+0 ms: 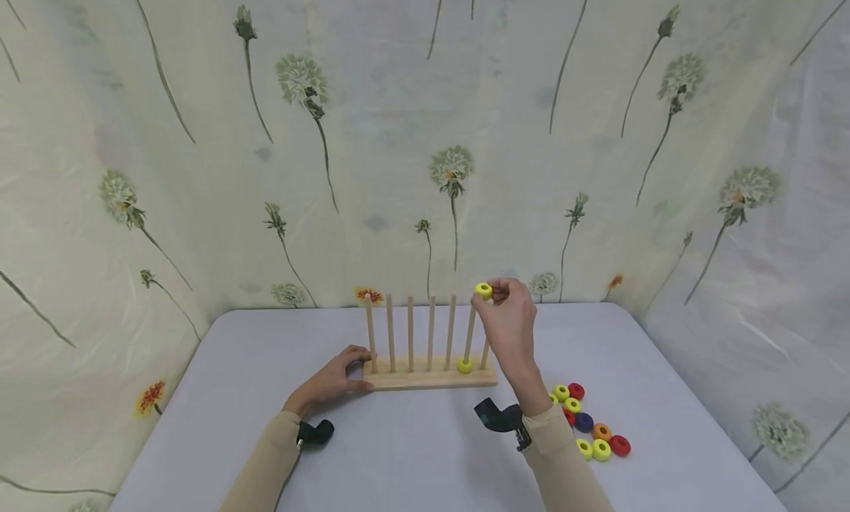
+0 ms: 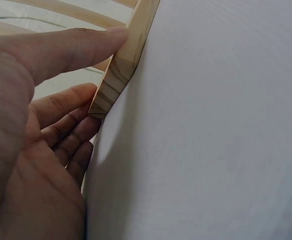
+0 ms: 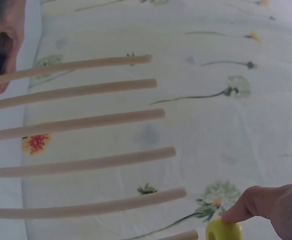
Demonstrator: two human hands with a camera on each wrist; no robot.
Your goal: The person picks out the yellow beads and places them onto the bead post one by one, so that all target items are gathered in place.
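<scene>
A wooden peg rack (image 1: 432, 381) with a row of several upright pegs stands on the table. My left hand (image 1: 337, 379) holds its left end, thumb along the front side and fingers round the back; the grained end of the base (image 2: 110, 90) shows between them. My right hand (image 1: 510, 320) pinches a yellow ring (image 1: 483, 291) between thumb and fingers at the tip of the second peg from the right. In the right wrist view that yellow ring (image 3: 224, 230) is just off the peg's end (image 3: 188, 235). Another yellow ring (image 1: 465, 365) sits at the foot of the same peg.
Right of the rack lies a loose group of rings: several yellow (image 1: 600, 450), some red (image 1: 620, 445), a dark blue one (image 1: 584, 422) and an orange one (image 1: 601, 432). My right forearm partly covers the group. A flowered curtain (image 1: 398, 202) hangs behind the white table (image 1: 412, 453).
</scene>
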